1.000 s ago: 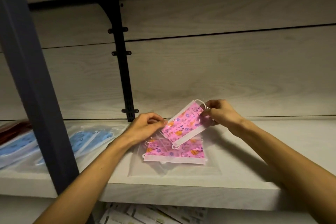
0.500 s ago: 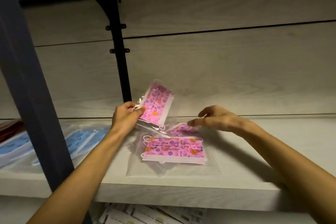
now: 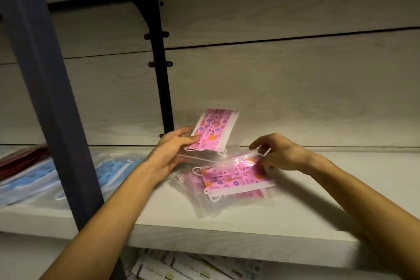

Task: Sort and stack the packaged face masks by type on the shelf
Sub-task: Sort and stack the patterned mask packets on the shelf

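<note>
A pink patterned face mask in a clear packet (image 3: 212, 132) is held tilted upright above the white shelf (image 3: 227, 223), pinched at its lower left edge by the left hand (image 3: 169, 154). Just beside it, the right hand (image 3: 278, 153) pinches the top edge of another pink packet (image 3: 236, 176) lying on a loose stack of the same kind. Blue packaged masks (image 3: 113, 166) lie further left, beyond a dark upright post (image 3: 52, 102), with red packets (image 3: 20, 159) at the far left.

The wall (image 3: 295, 88) at the back is pale wood with thin dark lines across it. A white shelf (image 3: 227, 220) sticks out in front. A black bracket (image 3: 161, 79) runs up the wall. A dark blue post (image 3: 45, 88) stands near. The light is dim and yellowish.
</note>
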Tool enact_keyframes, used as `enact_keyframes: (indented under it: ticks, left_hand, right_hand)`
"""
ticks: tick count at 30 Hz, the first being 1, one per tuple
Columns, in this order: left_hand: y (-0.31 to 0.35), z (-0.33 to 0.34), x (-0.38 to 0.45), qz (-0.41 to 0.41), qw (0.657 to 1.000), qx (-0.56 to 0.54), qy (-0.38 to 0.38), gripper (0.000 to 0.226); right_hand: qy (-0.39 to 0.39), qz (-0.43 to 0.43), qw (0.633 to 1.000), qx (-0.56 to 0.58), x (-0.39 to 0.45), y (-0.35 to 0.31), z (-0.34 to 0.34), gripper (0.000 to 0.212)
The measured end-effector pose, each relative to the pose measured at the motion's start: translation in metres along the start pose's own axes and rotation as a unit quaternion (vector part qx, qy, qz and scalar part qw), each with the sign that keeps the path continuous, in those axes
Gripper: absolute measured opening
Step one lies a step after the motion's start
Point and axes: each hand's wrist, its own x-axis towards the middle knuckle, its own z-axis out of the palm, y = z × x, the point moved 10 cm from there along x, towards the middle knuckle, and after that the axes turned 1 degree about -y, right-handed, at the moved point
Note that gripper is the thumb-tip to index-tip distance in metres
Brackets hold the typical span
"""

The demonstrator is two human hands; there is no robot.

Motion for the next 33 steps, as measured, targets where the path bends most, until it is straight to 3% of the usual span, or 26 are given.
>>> enact_keyframes:
  ticks: [6, 9, 15, 18, 20, 22, 24, 26, 29, 33]
  left_hand:
    - [-0.007, -0.008, -0.005, 0.014, 0.98, 0.195, 0.031, 0.028]
    - [-0.01, -0.001, -0.008, 0.015, 0.975, 0.222, -0.001, 0.028]
    - [-0.011, 0.012, -0.01, 0.016, 0.967, 0.251, -0.04, 0.034]
    - [-0.007, 0.009, -0.01, 0.037, 0.968, 0.248, -0.025, 0.036]
    - [0.0, -0.001, -0.007, 0.062, 0.97, 0.234, 0.019, 0.034]
    - [0.006, -0.014, -0.006, 0.081, 0.973, 0.208, 0.065, 0.032]
    - [0.01, -0.025, -0.006, 0.093, 0.973, 0.185, 0.106, 0.033]
    - [0.015, -0.032, -0.008, 0.102, 0.973, 0.164, 0.13, 0.037]
    - [0.016, -0.032, -0.009, 0.101, 0.976, 0.144, 0.131, 0.04]
    - [0.01, -0.028, -0.009, 0.078, 0.981, 0.135, 0.116, 0.033]
  right_hand:
    - [0.098, 0.005, 0.972, 0.211, 0.006, 0.016, -0.027, 0.048]
    - [0.117, 0.017, 0.95, 0.288, 0.007, 0.022, -0.029, 0.047]
    - [0.069, -0.024, 0.908, 0.412, 0.01, 0.008, -0.023, 0.07]
    - [0.055, -0.049, 0.871, 0.485, 0.01, 0.0, -0.024, 0.071]
    - [0.082, -0.046, 0.886, 0.453, 0.009, 0.002, -0.029, 0.061]
    - [0.103, -0.012, 0.926, 0.363, 0.006, 0.011, -0.03, 0.046]
    - [0.074, 0.03, 0.968, 0.237, 0.002, 0.017, -0.022, 0.03]
    - [0.019, 0.066, 0.996, 0.06, -0.001, 0.021, -0.012, 0.042]
    - [-0.033, 0.123, 0.987, -0.1, -0.009, 0.028, -0.005, 0.077]
    - [-0.073, 0.114, 0.982, -0.132, -0.015, 0.025, -0.001, 0.065]
